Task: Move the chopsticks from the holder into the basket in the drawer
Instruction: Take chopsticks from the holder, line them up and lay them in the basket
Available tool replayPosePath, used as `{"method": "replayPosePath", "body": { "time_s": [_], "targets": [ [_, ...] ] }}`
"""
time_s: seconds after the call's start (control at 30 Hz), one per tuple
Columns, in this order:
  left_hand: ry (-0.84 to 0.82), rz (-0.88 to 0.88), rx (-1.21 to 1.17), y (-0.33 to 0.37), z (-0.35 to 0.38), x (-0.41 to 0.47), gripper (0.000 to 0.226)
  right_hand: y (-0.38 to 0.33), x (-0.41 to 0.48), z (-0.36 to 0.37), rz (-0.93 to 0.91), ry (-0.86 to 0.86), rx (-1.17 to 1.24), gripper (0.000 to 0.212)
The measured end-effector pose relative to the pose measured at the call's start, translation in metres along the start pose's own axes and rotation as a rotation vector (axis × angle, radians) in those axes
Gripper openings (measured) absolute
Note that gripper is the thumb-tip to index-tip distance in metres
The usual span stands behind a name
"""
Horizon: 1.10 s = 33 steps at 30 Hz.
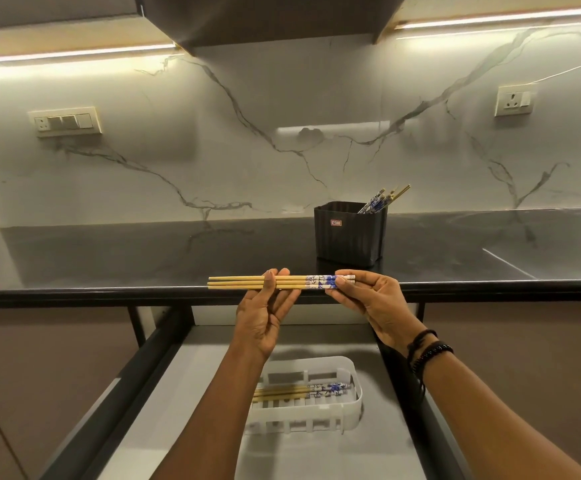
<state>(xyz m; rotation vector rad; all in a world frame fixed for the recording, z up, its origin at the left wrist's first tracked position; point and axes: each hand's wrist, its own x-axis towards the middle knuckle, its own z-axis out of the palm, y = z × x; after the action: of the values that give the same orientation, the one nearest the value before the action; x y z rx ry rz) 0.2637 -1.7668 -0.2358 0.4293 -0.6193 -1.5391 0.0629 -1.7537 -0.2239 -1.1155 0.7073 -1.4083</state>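
Marble-veined wall panels back a dark bench (109, 258), where a black ribbed holder (349, 233) stands with several chopsticks (382, 199) leaning out of its right corner. Over the bench's front edge, both hands hold a level bundle of three chopsticks (282, 283): the left hand (264, 317) pinches the plain wooden part between thumb and fingers, the right hand (375, 303) pinches the blue-patterned end. Below, in the open drawer (192, 382), a white slotted basket (347, 410) holds more chopsticks (302, 391) lying flat.

dark countertop (109, 258), marble backsplash (247, 161) (grey-veined), wall sockets (65, 122)
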Motion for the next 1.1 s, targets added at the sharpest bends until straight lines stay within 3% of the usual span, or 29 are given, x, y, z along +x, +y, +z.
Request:
{"method": "replayPosePath", "body": {
  "time_s": [0.37,0.63,0.9,1.1],
  "targets": [
    [0.078,-0.049,-0.070,0.002,0.000,-0.002,0.027,-0.004,-0.006,0.009,0.055,-0.139,0.186,0.035],
    [0.044,-0.091,-0.106,0.000,0.000,-0.003,0.030,-0.004,-0.006,0.010,0.058,-0.071,0.241,0.030],
    [0.122,-0.025,0.028,0.000,-0.001,0.000,0.025,-0.003,-0.003,0.005,0.000,0.031,0.010,0.020],
    [0.145,-0.056,0.076,0.000,-0.003,0.001,0.021,0.001,-0.002,0.005,-0.049,0.016,-0.193,0.038]
  ]
}}
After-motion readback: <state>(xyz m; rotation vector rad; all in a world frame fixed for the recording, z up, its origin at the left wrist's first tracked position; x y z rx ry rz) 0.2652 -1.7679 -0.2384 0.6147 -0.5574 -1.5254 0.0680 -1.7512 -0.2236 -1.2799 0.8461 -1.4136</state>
